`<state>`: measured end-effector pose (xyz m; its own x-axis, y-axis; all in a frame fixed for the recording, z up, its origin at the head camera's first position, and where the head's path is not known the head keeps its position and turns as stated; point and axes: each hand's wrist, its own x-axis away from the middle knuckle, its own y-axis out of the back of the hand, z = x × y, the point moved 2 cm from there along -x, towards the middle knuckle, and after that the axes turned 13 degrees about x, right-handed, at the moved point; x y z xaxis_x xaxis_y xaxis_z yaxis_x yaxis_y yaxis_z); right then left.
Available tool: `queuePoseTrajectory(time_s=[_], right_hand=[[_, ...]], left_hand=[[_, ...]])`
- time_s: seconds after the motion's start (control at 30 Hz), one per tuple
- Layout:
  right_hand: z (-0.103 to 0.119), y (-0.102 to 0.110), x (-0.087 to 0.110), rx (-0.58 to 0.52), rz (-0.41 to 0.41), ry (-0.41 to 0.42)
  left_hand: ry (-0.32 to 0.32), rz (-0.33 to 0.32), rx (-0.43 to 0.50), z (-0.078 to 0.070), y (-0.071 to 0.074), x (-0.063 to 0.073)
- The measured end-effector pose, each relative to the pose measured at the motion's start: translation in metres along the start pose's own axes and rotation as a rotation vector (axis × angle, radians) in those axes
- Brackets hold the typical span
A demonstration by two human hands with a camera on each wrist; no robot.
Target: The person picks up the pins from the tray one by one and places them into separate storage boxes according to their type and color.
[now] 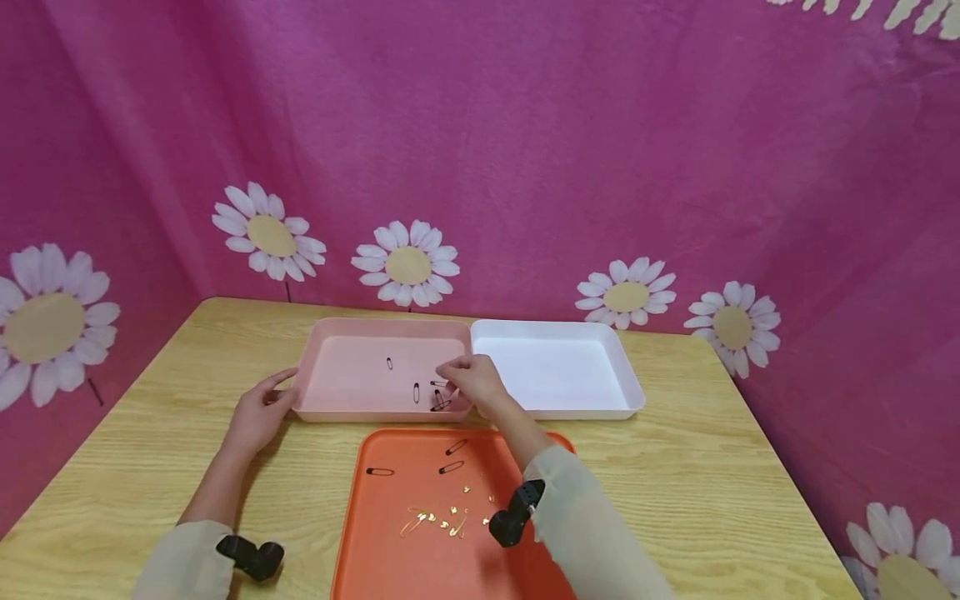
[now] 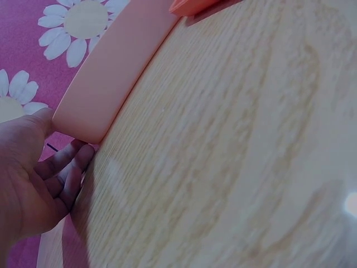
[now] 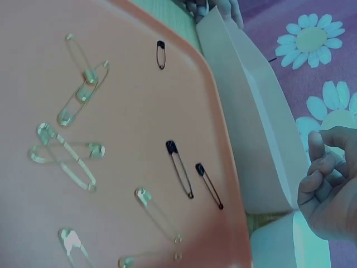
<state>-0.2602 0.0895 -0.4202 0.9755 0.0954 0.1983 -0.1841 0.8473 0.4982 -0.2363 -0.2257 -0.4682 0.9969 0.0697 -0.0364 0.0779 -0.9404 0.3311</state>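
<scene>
My left hand [image 1: 258,417] grips the left end of a pink tray [image 1: 360,415], its fingers bent around the outer corner in the left wrist view. Over the tray's right end is my right hand [image 1: 476,382], thumb and index tips close together, with no pin visible between them. Several black safety pins [image 1: 416,392] lie in the pink tray, some just below the right fingertips. In front, an orange tray [image 1: 363,533] carries black safety pins [image 3: 179,169] near its far edge and several gold safety pins [image 3: 70,153] around its middle.
A white tray [image 1: 633,392] stands against the right end of the pink one. The wooden table [image 1: 697,475] extends to both sides. Behind it hangs a magenta curtain [image 1: 510,150] with daisies.
</scene>
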Motion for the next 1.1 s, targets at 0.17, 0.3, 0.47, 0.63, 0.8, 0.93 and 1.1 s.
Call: queuePoseTrajectory(time_s=[0.17, 0.3, 0.47, 0.63, 0.8, 0.93, 1.1], right_hand=[[-0.005, 0.002, 0.004, -0.002, 0.037, 0.023], [-0.01, 0.005, 0.008, 0.034, 0.079, 0.036], [-0.015, 0.012, 0.015, 0.06, 0.111, 0.072], [-0.018, 0.019, 0.023, 0.102, 0.118, 0.113], [-0.022, 0.021, 0.03, 0.122, 0.146, 0.107], [-0.026, 0.02, 0.036, 0.134, 0.178, 0.106], [-0.031, 0.019, 0.044, 0.151, 0.195, 0.129]], left_hand=[[0.0, 0.0, 0.01, 0.0, 0.0, 0.0], [-0.002, 0.0, 0.017, 0.0, 0.0, 0.001], [0.009, 0.002, 0.02, -0.002, 0.0, 0.003], [0.021, 0.009, 0.025, -0.003, -0.001, 0.003], [0.031, 0.014, 0.021, -0.002, -0.001, 0.002], [0.027, 0.016, 0.02, -0.002, -0.001, 0.002], [0.01, 0.009, 0.026, -0.004, -0.001, 0.002]])
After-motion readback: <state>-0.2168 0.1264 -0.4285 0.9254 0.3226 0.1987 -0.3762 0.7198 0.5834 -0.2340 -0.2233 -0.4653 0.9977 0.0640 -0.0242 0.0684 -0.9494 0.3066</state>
